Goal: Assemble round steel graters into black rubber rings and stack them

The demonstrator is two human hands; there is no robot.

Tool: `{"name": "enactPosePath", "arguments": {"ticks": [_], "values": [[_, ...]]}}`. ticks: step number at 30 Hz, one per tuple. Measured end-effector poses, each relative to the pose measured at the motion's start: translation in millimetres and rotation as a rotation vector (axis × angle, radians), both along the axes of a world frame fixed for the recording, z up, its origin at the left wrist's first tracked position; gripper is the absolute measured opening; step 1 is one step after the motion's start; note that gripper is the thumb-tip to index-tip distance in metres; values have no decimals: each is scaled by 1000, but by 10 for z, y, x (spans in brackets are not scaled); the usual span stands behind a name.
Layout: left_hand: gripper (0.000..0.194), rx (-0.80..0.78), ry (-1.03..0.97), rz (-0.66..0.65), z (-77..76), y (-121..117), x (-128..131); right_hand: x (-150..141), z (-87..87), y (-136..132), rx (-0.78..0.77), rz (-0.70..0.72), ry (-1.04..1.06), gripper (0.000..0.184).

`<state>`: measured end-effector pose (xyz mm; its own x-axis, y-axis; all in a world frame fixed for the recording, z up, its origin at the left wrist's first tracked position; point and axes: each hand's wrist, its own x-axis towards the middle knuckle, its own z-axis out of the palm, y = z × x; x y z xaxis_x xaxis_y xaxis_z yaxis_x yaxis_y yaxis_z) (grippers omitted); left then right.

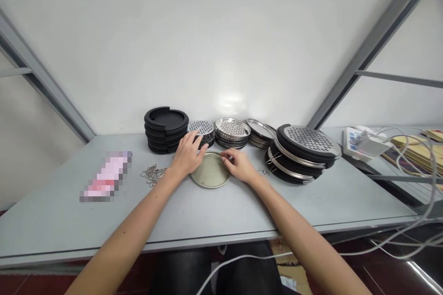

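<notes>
A shallow round metal tray lies on the table in front of me. My right hand is closed at its right rim, thumb and fingers on the edge. Over the tray's left side reaches my left hand, fingers apart, tips by the front of a stack of small grater discs. Whether those fingertips touch the discs I cannot tell. Behind the tray stands a stack of larger metal grater discs, with a stack of shallow metal lids to its right.
Black plastic rings are stacked at the back left. Wire clips lie in a heap left of my left hand. A blurred-out pink phone-like object is farther left. Assembled black grater units stand right; a power strip and white cables lie beyond.
</notes>
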<state>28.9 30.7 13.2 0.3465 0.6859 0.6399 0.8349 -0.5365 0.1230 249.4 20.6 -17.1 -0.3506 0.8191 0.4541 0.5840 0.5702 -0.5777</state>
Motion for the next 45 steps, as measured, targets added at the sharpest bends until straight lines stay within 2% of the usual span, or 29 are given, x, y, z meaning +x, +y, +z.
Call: {"name": "enactPosePath", "arguments": {"ticks": [4, 9, 17, 28, 41, 45], "values": [[43, -17, -13, -5, -75, 59, 70, 10, 16, 1, 34, -4, -22, 19], [45, -23, 29, -10, -142, 77, -13, -2, 7, -14, 50, -13, -59, 18], [51, -99, 66, 21, -160, 135, -107, -14, 2, -32, 33, 13, -81, 17], [50, -104, 75, 28, -221, 166, -119, 2, 47, -23, 35, 30, -114, 17], [61, -159, 88, 61, -241, 197, -117, 4, 68, -28, 34, 46, -131, 16], [60, -121, 55, 39, -234, 212, -110, 10, 74, -38, 33, 49, -135, 16]]}}
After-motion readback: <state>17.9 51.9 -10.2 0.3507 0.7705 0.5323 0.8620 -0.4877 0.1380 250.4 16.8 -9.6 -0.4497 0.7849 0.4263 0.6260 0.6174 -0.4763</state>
